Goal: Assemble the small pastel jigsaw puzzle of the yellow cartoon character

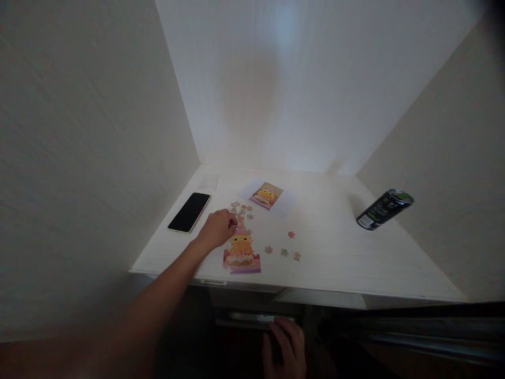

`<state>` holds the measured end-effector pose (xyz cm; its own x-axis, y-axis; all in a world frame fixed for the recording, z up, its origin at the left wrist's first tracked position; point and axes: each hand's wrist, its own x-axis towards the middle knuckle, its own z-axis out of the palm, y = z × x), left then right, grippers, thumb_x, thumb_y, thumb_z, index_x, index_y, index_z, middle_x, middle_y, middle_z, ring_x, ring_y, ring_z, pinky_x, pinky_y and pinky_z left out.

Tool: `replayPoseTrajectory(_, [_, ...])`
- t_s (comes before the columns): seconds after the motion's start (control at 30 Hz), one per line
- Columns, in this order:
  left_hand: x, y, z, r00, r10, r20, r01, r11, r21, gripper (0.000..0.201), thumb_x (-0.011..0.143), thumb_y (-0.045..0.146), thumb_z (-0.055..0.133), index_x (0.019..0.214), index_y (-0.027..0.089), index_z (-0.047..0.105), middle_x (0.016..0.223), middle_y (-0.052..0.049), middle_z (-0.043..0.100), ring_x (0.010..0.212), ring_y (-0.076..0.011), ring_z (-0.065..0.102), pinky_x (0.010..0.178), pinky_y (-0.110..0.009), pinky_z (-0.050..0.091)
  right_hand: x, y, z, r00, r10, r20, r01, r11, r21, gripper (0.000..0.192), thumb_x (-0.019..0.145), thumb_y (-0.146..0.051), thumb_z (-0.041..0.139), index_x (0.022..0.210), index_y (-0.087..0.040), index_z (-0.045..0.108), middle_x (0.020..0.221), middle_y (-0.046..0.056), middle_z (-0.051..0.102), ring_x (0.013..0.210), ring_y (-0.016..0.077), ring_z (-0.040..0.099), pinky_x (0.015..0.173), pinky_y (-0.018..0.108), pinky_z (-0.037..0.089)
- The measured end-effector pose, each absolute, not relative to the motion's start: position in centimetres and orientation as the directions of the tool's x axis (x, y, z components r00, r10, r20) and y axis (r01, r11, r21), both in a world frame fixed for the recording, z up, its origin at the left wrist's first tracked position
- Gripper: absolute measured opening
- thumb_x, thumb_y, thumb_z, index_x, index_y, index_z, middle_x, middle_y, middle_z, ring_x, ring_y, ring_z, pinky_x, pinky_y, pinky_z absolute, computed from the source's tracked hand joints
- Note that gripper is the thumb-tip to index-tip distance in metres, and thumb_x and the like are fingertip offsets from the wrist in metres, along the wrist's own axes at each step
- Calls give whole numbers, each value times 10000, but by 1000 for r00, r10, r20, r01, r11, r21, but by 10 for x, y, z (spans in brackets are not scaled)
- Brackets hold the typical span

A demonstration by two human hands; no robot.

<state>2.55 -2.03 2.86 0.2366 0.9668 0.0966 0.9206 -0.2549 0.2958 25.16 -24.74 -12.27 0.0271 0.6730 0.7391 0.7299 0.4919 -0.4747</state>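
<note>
Pale walls (311, 79) enclosed a white counter (339, 268) on three sides as a person bent to a partly joined puzzle (241, 255). Showing a yellow figure with dark eyes, the puzzle lay near the counter's front edge, left of centre. The left hand (216, 229) reached to its upper end, fingers curled close together; whether they pinched a piece could not be told. Loose pieces (250, 216) clustered just beyond that hand, while four others (269, 249) lay spread out to the puzzle's right. Below the front edge, the right hand (288, 347) hung with its fingers loosely parted, holding nothing visible. A card (266, 196) with a similar yellow figure lay farther back, a dark-screened phone (190, 212) to the left, and a dark can (384, 209) near the right wall.
</note>
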Motion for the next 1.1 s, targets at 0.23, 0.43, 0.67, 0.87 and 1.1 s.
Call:
replayPoseTrajectory(0.23, [22,-5,31,234,970,66,890,-241,388,228,741,113,632,949,186,692,797,-20,697,722,-161,622,673,-253,428,259,-258,-133,-59,711,701,712,522,-469,221,858,-151,605,1077,-169,634,905,90,659,847,212,621,722,376,510])
replayPoseTrajectory(0.43, [8,-4,35,230,969,93,862,-247,443,268,778,163,653,1043,160,690,922,-49,711,771,-141,637,713,-229,457,260,-259,-140,-99,716,691,692,548,-469,232,871,-151,579,1096,-173,630,891,84,687,820,209,646,711,373,519])
replayPoseTrajectory(0.67, [9,-6,33,272,959,74,864,-278,420,206,790,333,684,913,192,770,900,-67,690,749,-170,627,727,-271,466,255,-262,-149,-128,734,667,663,564,-493,231,864,-139,562,1074,-186,646,883,88,698,800,222,667,700,379,540])
replayPoseTrajectory(0.87, [14,0,28,300,951,71,855,-301,421,122,776,231,667,819,174,766,852,-60,679,723,-161,614,695,-264,456,251,-268,-157,-141,721,678,664,577,-475,244,857,-131,555,1070,-187,659,886,87,709,806,214,678,691,362,558])
replayPoseTrajectory(1.1, [7,-4,28,337,937,94,817,-340,465,95,810,186,610,828,167,702,771,-12,682,714,-133,613,665,-232,447,244,-272,-162,-67,734,676,656,543,-525,227,860,-128,525,1019,-208,667,820,66,714,741,208,686,673,365,556])
